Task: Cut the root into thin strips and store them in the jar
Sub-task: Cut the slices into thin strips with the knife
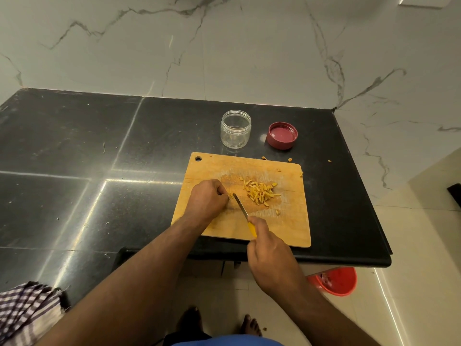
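Cutting is in hand: the last bit of root (229, 195) is pinched under the left grip (208, 198), while the knife (241, 207) is clasped in the right grip (268, 248), blade just beside the left fingertips. Cut strips (259, 192) are heaped just beyond the blade; next, gathering them into the open jar (235, 129), farther off on the desk (99, 158), is judged to be required.

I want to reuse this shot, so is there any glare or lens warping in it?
Head view: bright streaks of glare cross the black counter left of the board; wide-angle warping bows the counter edges; the strips and jar are evenly lit and sharp.
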Tool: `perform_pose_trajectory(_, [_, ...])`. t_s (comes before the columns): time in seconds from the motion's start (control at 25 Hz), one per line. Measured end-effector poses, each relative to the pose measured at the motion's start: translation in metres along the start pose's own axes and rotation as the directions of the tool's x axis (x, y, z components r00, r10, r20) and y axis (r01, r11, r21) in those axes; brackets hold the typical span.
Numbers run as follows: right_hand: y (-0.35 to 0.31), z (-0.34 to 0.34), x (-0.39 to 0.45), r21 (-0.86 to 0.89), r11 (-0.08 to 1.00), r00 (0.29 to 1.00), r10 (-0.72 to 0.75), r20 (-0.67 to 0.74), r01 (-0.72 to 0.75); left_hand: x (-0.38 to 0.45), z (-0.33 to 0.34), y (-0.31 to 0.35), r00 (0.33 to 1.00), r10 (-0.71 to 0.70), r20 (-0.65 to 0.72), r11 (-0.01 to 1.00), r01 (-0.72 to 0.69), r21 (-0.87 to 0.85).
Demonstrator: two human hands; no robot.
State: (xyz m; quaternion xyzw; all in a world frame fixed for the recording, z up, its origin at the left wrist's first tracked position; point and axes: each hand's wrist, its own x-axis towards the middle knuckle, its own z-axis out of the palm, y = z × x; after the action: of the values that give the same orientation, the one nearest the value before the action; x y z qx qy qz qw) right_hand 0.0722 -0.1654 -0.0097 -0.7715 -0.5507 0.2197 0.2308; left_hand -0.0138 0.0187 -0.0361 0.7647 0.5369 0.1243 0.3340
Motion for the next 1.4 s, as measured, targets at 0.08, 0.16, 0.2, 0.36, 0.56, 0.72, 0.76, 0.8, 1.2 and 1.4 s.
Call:
perform_pose_trajectory(0.08, [-0.004,0.001,0.006,-0.002,1.000,1.000,0.008,0.012,-0.008,-0.001,0.000,0.001,1.000,0.001,-0.004,1.000,-0.001,0.001])
perform_pose_trajectory(0.16, [-0.006,0.003,0.011,-0.017,1.000,1.000,0.008,0.017,-0.008,-0.003,0.001,0.001,1.000,0.008,-0.014,1.000,-0.008,0.000])
perform_pose_trajectory(0.2, [-0.007,0.004,0.013,-0.020,1.000,1.000,0.008,0.022,-0.008,-0.003,0.001,0.001,1.000,0.012,-0.021,1.000,-0.012,-0.005])
perform_pose_trajectory(0.36, [-0.009,0.005,0.024,-0.039,0.999,0.998,0.012,0.063,-0.010,-0.003,0.001,-0.002,0.999,0.025,-0.025,1.000,-0.026,-0.014])
perform_pose_trajectory(0.56, [-0.005,0.002,0.024,-0.041,0.999,0.996,0.020,0.087,-0.017,-0.003,0.000,-0.002,1.000,0.016,-0.027,1.000,-0.016,-0.020])
perform_pose_trajectory(0.72, [0.000,-0.003,0.000,0.030,0.998,0.995,0.052,0.082,-0.055,-0.002,0.000,-0.003,1.000,0.015,-0.018,1.000,-0.015,-0.015])
perform_pose_trajectory(0.76, [0.001,-0.005,-0.002,0.045,0.997,0.996,0.061,0.065,-0.064,-0.002,0.000,-0.004,1.000,0.015,-0.013,1.000,-0.015,-0.017])
perform_pose_trajectory(0.8, [0.000,-0.005,-0.003,0.057,0.996,0.996,0.068,0.051,-0.071,-0.002,0.000,-0.004,1.000,0.014,-0.010,1.000,-0.015,-0.016])
perform_pose_trajectory(1.2, [-0.008,0.002,0.023,0.022,0.998,0.995,0.052,0.083,-0.054,-0.004,0.001,-0.001,0.999,0.010,-0.040,1.000,-0.010,-0.001])
perform_pose_trajectory(1.4, [0.001,-0.002,0.030,0.114,0.989,0.990,0.079,0.116,-0.093,-0.005,0.000,-0.003,0.999,0.008,-0.046,1.000,-0.009,-0.013])
